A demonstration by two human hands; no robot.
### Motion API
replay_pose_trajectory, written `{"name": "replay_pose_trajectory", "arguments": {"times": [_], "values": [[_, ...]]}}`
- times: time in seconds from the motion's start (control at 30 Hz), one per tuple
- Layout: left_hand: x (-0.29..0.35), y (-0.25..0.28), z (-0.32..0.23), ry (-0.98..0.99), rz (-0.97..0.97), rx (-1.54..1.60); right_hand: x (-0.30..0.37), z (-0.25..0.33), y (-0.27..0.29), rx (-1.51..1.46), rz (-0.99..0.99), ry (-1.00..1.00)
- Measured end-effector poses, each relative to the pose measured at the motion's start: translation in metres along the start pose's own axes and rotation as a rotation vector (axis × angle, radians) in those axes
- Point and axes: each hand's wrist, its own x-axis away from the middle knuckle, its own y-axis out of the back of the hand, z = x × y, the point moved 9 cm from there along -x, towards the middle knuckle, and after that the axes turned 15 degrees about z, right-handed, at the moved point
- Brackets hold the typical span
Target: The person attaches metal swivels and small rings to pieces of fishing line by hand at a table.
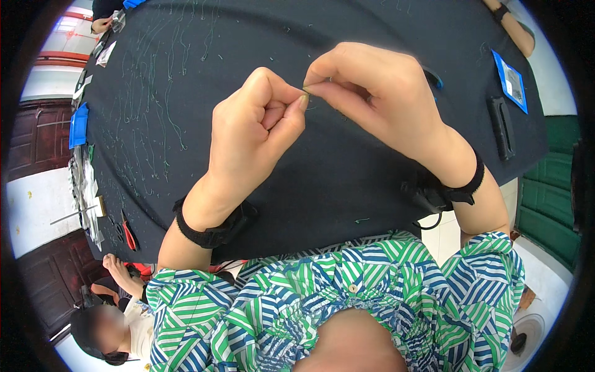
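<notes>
My left hand (248, 133) and my right hand (387, 93) meet fingertip to fingertip above the black cloth. Both are closed in a pinch on a thin greenish line (307, 92), of which only a tiny stretch shows between the fingertips. Whether anything small is attached to it, I cannot make out. To the left of my hands, many fine green lines (168, 102) lie spread in rows, some with what look like small hooks at their ends. Partly hidden behind my right wrist is a blue-and-black tool (435, 78).
A black cloth (334, 204) covers the table. Red-handled pliers (129, 235) lie at its left edge, near a blue tray (79, 126). On the right are a blue-edged packet (513, 82) and a black case (502, 128). Other people's arms (519, 34) and hands (101, 25) are around the table.
</notes>
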Motion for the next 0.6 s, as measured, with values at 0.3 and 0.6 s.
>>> {"name": "replay_pose_trajectory", "arguments": {"times": [0.3,0.6], "values": [[0.001,0.0,0.002,-0.043,-0.007,0.051,0.006,-0.042,-0.032,-0.568,0.201,-0.274],[0.005,0.008,0.007,-0.031,-0.103,0.118,0.021,-0.046,-0.078,-1.344,0.177,-0.521]]}}
